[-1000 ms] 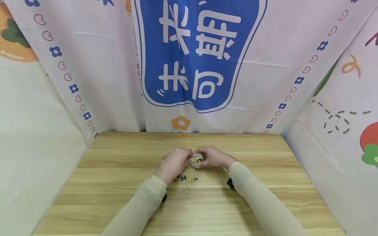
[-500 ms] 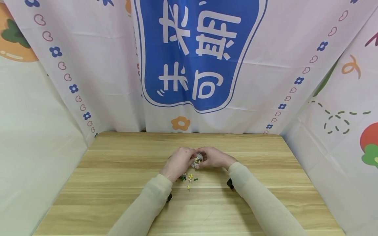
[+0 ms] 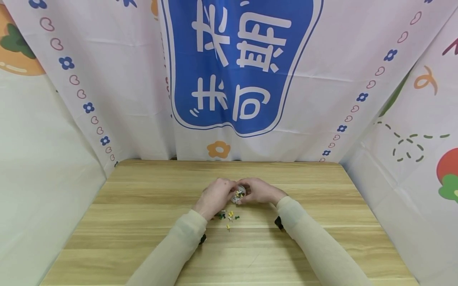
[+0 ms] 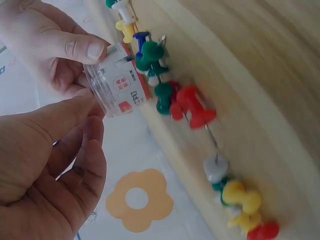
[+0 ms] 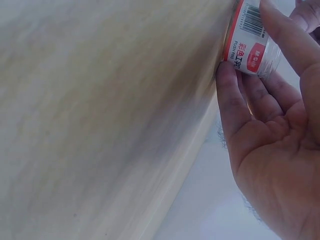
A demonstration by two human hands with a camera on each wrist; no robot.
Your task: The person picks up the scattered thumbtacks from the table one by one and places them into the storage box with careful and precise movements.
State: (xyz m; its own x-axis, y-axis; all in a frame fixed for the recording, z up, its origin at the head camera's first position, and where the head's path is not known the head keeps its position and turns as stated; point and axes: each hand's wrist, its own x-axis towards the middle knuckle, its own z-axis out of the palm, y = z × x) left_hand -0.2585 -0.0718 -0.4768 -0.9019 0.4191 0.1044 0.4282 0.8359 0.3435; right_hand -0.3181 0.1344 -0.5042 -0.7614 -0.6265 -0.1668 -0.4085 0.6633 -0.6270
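Observation:
A small clear jar (image 3: 234, 200) of push pins stands on the table, with yellow, white and dark pins showing inside. My right hand (image 3: 262, 190) grips it from the right, thumb and fingers around its labelled wall (image 5: 248, 42). My left hand (image 3: 214, 196) is at the jar's mouth from the left. In the left wrist view its thumb and fingertips come together at the rim, the other fingers bent; I cannot tell if a pin is between them. Loose push pins (image 3: 230, 216) in several colours lie below the left wrist, including red ones (image 4: 195, 107) and green ones (image 4: 152, 55).
The wooden table (image 3: 143, 222) reaches back to a white printed curtain (image 3: 150, 131). One yellow push pin (image 3: 228, 227) lies nearer to me than the pile. Black wrist devices (image 3: 278, 222) sit under both forearms.
My left hand has moved slightly right, from beside the jar to over its mouth, and stays there in the last half second. My right hand holds the jar in the same spot.

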